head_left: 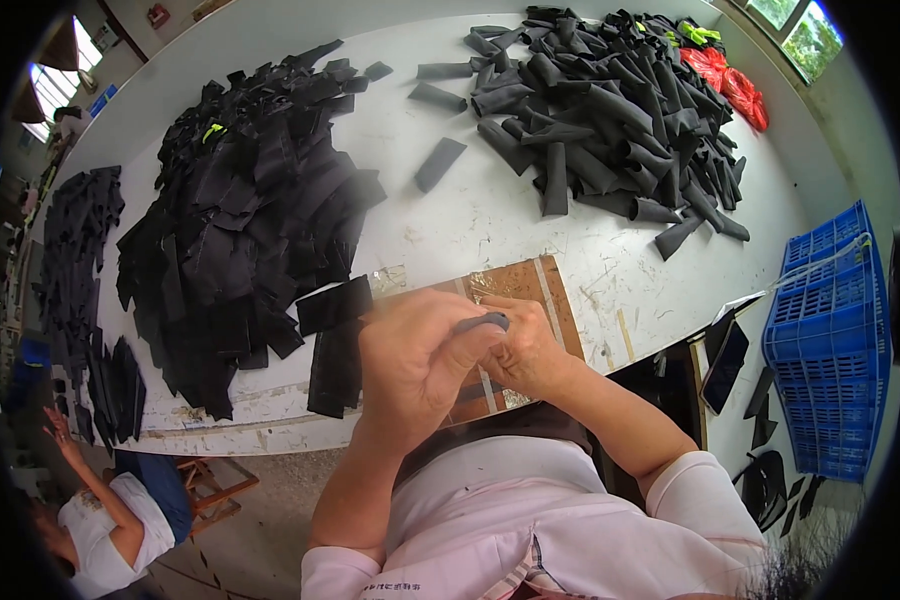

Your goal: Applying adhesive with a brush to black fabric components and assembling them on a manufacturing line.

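Note:
My left hand (pixel 408 350) and my right hand (pixel 528 348) meet at the table's near edge, both closed on a dark fabric piece (pixel 488 321). Only a small curled edge of it shows between the thumbs; the fingers hide the rest. Beneath my hands lies a brown taped cardboard sheet (pixel 562 305). To the left, next to my left hand, is a large heap of flat black fabric pieces (pixel 270 180). Two flat pieces lie at the heap's near edge, one of them a black strip (pixel 334 365) beside my left wrist.
Black tubular fabric pieces (pixel 600 130) are heaped at the far right, with a red plastic bag (pixel 735 92) behind. A single tube (pixel 440 164) lies mid-table. A blue crate (pixel 832 340) stands right. Another heap (pixel 75 240) lies far left, near another person's arm (pixel 95 475).

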Demonstrator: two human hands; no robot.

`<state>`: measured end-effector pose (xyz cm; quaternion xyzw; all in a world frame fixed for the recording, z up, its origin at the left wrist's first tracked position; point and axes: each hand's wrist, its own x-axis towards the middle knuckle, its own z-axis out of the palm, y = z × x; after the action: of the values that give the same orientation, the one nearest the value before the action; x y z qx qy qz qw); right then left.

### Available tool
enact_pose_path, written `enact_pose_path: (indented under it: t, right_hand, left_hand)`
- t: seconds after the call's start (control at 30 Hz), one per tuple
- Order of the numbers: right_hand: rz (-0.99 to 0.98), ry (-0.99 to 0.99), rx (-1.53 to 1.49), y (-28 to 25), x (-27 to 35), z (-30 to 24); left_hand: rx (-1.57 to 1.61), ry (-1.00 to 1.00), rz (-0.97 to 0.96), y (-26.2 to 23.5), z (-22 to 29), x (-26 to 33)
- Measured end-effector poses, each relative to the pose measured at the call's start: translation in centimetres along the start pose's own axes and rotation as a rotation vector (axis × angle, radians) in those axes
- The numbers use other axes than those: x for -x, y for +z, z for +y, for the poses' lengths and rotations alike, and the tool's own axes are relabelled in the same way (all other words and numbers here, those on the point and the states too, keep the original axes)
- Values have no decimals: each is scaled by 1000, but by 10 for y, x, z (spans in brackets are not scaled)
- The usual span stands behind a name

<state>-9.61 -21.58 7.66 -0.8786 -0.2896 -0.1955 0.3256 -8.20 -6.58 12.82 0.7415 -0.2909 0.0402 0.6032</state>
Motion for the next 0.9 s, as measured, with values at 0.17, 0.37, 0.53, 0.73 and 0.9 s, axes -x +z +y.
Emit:
enact_pose_path:
  t: [0.17,0.37,0.53,0.73,0.9]
  right_hand:
    - [48,65,-68,2,-1,-5]
    - [-123,48,84,-30,-19,-20]
    - [-164,26,-41,-16,-14,-8]
    - [-86,71,53,-5,-6,-12]
    - [-84,45,43,-7,-6,-17]
  left_hand:
    - [-2,-19,157,10,4,7]
    - [609,-45,377,6,14,14]
    - [799,-132,384,-3,-1,19]
    - [588,-143,328,-7,15,15]
    - [377,-51,204,-12,2,17]
